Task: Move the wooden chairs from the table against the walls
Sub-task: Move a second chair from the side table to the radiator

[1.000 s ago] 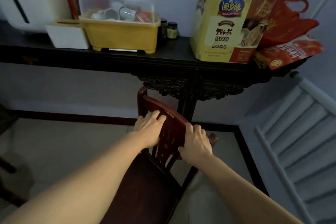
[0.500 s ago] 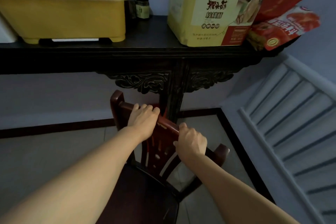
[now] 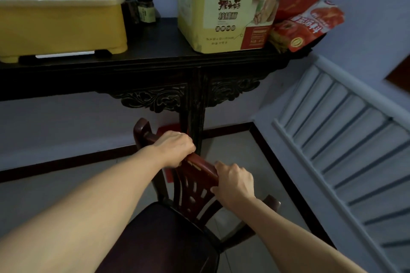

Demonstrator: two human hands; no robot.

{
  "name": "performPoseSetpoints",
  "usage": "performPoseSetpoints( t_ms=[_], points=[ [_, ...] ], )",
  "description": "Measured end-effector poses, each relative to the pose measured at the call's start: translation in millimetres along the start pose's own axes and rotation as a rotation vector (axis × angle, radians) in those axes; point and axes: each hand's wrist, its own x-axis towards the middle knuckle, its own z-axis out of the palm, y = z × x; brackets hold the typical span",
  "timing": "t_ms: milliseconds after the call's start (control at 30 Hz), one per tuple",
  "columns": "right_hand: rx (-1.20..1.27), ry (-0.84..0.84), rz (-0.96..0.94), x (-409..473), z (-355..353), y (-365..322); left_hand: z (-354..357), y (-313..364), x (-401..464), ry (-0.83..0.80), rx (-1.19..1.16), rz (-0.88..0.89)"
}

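- The wooden chair stands with its back toward the wall, its top rail just in front of the carved leg of the dark counter; the seat points back toward the person.
- The left hand has its grip wrapped over the top rail near the left post; the right hand has its grip closed on the rail's right part, fingers curled behind it.
- To do this step well, I would push evenly with both hands so the chair goes in square, and watch the rail's left end beside the counter leg, where knuckles could get pinched.
- Easing it the last bit should avoid a knock that shakes the yellow dish bin and the yellow box above.
- Compared with half a second ago, the chair back sits closer to the counter leg, the left hand has turned from fingers spread over the rail to a tighter fist, and the view has moved nearer the counter.
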Motion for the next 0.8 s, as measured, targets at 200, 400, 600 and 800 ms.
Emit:
performPoseSetpoints(
  t_ms=[200,400,600,800],
  points=[
    [-0.031,-0.005,0.028,-50,-24,36,-31,49,15,0.043,0.094,0.149],
    [-0.017,0.053,0.173,-104,-51,88,-68,119,49,0.112,0.104,0.297],
    [-0.017,0.127,0.339,-147,-66,150,-97,195,98,0.184,0.187,0.439],
    [0.0,0.185,0.456,-179,-77,231,-121,279,156,0.222,0.256,0.565]
  ],
)
